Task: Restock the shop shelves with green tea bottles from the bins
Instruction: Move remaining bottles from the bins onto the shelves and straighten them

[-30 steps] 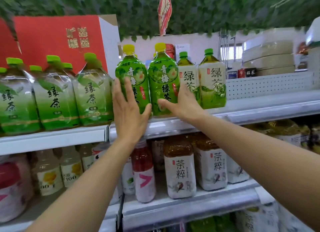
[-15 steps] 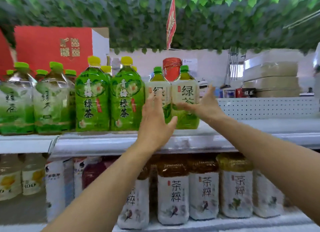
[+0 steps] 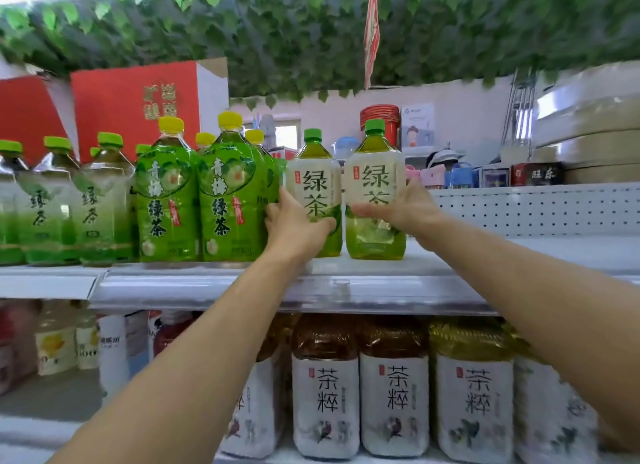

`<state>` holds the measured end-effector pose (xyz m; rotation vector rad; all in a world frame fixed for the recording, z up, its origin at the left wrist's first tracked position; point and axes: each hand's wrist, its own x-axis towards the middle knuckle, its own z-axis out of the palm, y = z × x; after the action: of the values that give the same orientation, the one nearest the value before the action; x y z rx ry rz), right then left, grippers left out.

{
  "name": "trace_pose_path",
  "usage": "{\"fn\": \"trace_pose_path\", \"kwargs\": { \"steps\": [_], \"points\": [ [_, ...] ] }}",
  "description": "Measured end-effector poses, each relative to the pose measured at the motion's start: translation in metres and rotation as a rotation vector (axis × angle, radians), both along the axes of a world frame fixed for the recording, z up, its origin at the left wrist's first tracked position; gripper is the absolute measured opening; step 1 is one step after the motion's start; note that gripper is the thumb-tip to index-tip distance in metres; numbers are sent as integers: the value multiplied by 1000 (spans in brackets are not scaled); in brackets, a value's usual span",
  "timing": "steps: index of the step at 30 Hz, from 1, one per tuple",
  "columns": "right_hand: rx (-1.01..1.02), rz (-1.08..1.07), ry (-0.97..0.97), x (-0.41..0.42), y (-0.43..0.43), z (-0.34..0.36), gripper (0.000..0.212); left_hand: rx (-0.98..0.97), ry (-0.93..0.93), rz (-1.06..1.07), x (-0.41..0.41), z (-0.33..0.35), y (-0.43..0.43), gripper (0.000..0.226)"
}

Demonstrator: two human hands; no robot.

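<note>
- Left hand (image 3: 294, 221): we have it wrapped around the lower left side of the left green tea bottle (image 3: 317, 190), thumb across the front under the label, fingers curled round the far side next to the bright green bottles.
- Right hand (image 3: 403, 209): we have it cupped on the right green tea bottle (image 3: 375, 186), thumb laid across the front at mid-height, fingers reaching behind its right side.
- Both held bottles: clear plastic, squarish bodies with sloped shoulders, green screw caps, pale cream labels with large green characters, greenish-yellow liquid. They stand upright side by side on the upper shelf (image 3: 346, 287), bases resting on it, nearly touching.
- Bright green bottles (image 3: 201, 193): two in the front row just left of the held pair, glossy full-wrap green labels, yellow caps; more stand behind them.
- Pale green bottles (image 3: 69, 204): further left on the same shelf, green caps, blurred.
- Upper shelf: white metal with a clear plastic price strip along its near edge; bare to the right of our hands.
- Lower shelf bottles (image 3: 325, 387): amber tea, white labels with dark characters, a packed row.
- Red cartons (image 3: 135, 107): matte card, far left, behind the bottles.
- Leaf garland (image 3: 311, 31): artificial green leaves overhead.
</note>
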<state>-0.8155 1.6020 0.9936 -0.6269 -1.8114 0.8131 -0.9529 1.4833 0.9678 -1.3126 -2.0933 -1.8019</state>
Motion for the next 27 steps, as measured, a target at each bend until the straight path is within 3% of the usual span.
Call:
{"fn": "trace_pose_path", "kwargs": {
  "steps": [3,6,8,13,20,23,27],
  "points": [
    [-35,28,-59,16,4,3,59,-18,-56,-37,1,10,4,91],
    [-86,42,-44,24,6,3,90,-9,-176,-128,-1,17,10,89],
    [-108,56,-39,26,6,0,94,-13,-186,-129,-4,17,16,87],
    [-211,88,-21,23,7,-3,45,-65,-220,-176,-18,14,28,73],
    [-267,111,26,30,8,-1,38,-105,-352,-294,-12,24,33,54],
    [-283,123,20,53,12,2,41,-184,-264,-275,-8,31,32,62],
    [-234,121,-29,105,25,8,68,-169,-248,-313,14,32,42,72]
  ]
}}
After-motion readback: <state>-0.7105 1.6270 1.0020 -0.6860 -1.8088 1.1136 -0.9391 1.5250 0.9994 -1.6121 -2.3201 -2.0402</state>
